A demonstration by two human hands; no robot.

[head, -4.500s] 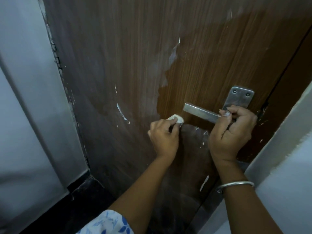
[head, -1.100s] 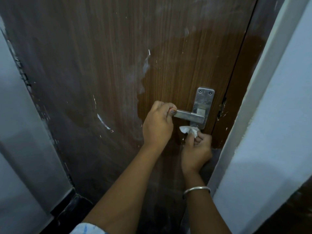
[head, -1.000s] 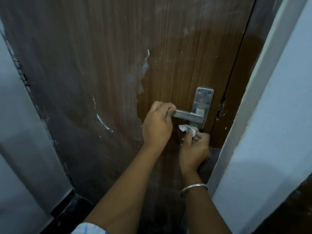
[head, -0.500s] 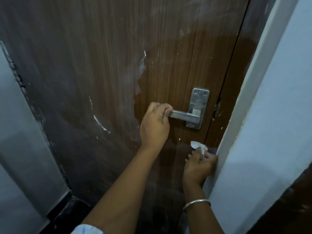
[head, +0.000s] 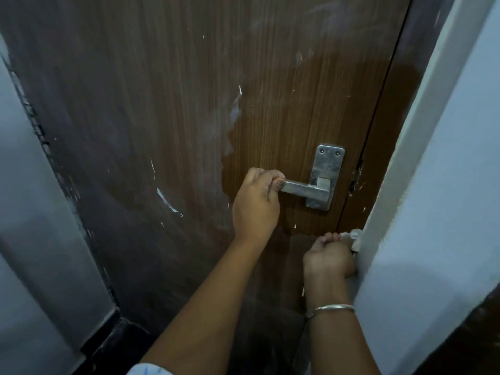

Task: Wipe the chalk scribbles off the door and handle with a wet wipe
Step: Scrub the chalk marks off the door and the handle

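The brown door (head: 189,104) carries chalk smears left of its metal handle (head: 305,189). My left hand (head: 255,204) grips the handle's left end. My right hand (head: 328,255), lower right at the door's edge, clutches the wet wipe (head: 354,235).

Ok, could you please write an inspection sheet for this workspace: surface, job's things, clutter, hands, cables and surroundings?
Surface: door, brown wood grain, hazy whitish smears at left and top, darker patch around the handle.
Job's things: chalk marks, white streaks left of the handle; handle, metal lever on a plate; wipe, white, at the door's right edge.
Clutter: nothing seen.
Hands: left hand grips the lever's end; right hand holds the wipe, bangle on its wrist.
Cables: nothing seen.
Surroundings: right wall, pale; left wall, pale; floor, dark, bottom left.
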